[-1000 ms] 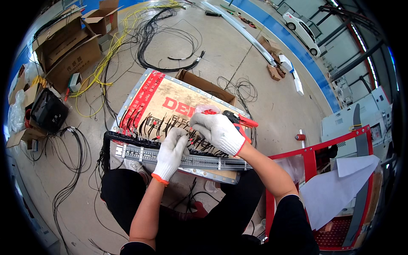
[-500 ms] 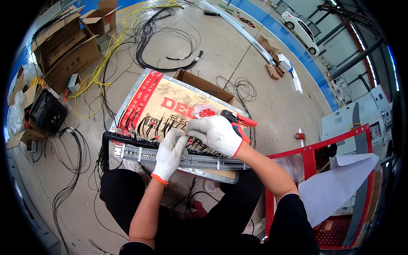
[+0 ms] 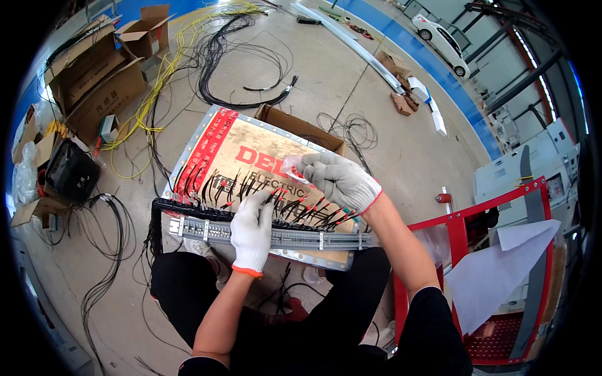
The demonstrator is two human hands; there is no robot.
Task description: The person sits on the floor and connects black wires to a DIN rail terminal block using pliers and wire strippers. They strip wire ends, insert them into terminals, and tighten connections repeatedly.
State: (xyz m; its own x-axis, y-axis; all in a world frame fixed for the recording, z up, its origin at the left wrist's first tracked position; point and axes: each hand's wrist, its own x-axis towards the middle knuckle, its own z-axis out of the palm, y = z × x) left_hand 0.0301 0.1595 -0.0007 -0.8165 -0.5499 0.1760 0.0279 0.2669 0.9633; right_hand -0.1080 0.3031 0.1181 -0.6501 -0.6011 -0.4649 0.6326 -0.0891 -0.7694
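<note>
My left hand [image 3: 252,229], in a white knit glove with an orange cuff, is closed in a pinch among several thin black wires [image 3: 244,188], and one wire seems to be between its fingertips. My right hand [image 3: 342,182], gloved with a red cuff, has curled fingers at a small clear bag [image 3: 290,165] of red pieces. What lies in its fingertips is hidden. Several wires carry red ends. They branch from a black-wrapped wire bundle [image 3: 182,203], behind a grey rail of terminals [image 3: 288,239]. The wooden-topped case [image 3: 248,135] with metal edges supports all this.
An open carton [image 3: 301,125] stands behind the case. Black cables [image 3: 210,75] and yellow cables [image 3: 160,81] lie on the floor. Large cartons [image 3: 94,88] and a black bin [image 3: 72,168] are at left. A red-framed rack [image 3: 458,244] with a white sheet [image 3: 495,276] stands at right.
My right hand has moved away from my left hand, right and slightly up, to the clear bag, and now covers the red-handled tool. My left hand has stayed nearly in place.
</note>
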